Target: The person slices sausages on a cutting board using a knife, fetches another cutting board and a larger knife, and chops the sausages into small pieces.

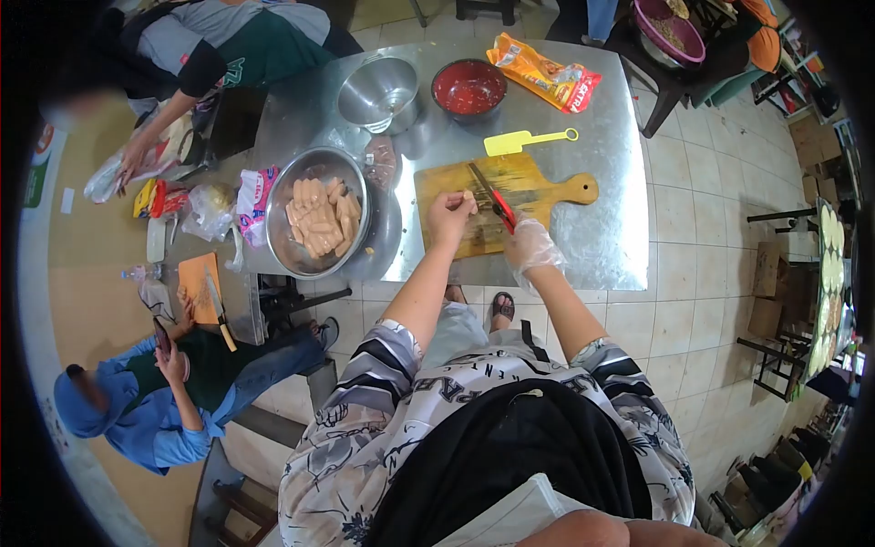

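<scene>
My left hand (pixel 448 219) is closed over the wooden cutting board (pixel 556 191), its fingertips pinching a small piece of sausage (pixel 468 196). In a clear plastic glove, my right hand (pixel 529 246) grips the red handle of a knife (pixel 493 194). The blade points up and to the left above the board, close to the piece. Left of the board stands a large steel bowl (pixel 273 228) of peeled pinkish sausages (pixel 319 219). A yellow spatula (pixel 510 143) lies just beyond the board.
Toward the table's far side are a steel bowl (pixel 378 96), a red-lined bowl (pixel 468 88) and an orange packet (pixel 547 73). One person reaches over bags at upper left. Another person sits at lower left with a phone, beside an orange board (pixel 198 283) and knife.
</scene>
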Available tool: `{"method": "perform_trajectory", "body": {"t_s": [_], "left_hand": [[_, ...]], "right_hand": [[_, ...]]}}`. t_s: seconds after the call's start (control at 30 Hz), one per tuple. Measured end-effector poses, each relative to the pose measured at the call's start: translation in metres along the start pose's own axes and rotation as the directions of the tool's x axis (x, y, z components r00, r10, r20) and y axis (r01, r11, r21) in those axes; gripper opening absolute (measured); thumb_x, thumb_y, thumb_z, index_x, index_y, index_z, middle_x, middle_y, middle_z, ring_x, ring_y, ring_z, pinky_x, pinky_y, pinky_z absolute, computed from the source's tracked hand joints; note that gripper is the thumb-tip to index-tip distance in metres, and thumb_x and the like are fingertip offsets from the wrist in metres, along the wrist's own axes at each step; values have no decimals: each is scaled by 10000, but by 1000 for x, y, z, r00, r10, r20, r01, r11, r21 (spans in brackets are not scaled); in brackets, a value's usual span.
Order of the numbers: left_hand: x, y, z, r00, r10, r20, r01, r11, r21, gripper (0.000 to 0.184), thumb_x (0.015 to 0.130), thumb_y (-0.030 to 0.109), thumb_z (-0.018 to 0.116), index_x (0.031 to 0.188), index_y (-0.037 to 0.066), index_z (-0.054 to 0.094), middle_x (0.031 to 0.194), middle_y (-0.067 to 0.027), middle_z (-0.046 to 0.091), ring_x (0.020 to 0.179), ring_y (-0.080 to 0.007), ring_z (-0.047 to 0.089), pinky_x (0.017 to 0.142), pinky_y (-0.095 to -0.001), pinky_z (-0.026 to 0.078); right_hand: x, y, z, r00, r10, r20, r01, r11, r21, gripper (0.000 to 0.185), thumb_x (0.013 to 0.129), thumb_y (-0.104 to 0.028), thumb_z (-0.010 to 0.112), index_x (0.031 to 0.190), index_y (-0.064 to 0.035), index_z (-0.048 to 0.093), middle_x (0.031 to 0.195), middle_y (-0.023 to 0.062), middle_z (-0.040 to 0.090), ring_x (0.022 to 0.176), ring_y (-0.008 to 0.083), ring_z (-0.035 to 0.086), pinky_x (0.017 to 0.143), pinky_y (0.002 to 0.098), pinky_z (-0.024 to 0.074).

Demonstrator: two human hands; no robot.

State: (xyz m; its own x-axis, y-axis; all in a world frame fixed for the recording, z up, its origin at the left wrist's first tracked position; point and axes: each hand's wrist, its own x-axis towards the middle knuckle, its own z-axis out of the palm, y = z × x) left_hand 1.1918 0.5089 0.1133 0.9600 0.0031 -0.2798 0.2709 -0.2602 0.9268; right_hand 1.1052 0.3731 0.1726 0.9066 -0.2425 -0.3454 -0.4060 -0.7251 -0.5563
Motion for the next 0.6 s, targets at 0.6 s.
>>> {"method": "perform_trajectory", "body": {"t_s": [0.6], "left_hand": [[-5,-3,0,998,41,-39,-40,999,29,158,758,85,611,869,-17,561,813,-81,579,684,-125,565,564,-230,489]], "right_hand": [[-53,2,29,993,-97,60,88,986,142,590,839,-118,415,1358,-242,162,726,273,548,677,394,563,605,466,426]]}}
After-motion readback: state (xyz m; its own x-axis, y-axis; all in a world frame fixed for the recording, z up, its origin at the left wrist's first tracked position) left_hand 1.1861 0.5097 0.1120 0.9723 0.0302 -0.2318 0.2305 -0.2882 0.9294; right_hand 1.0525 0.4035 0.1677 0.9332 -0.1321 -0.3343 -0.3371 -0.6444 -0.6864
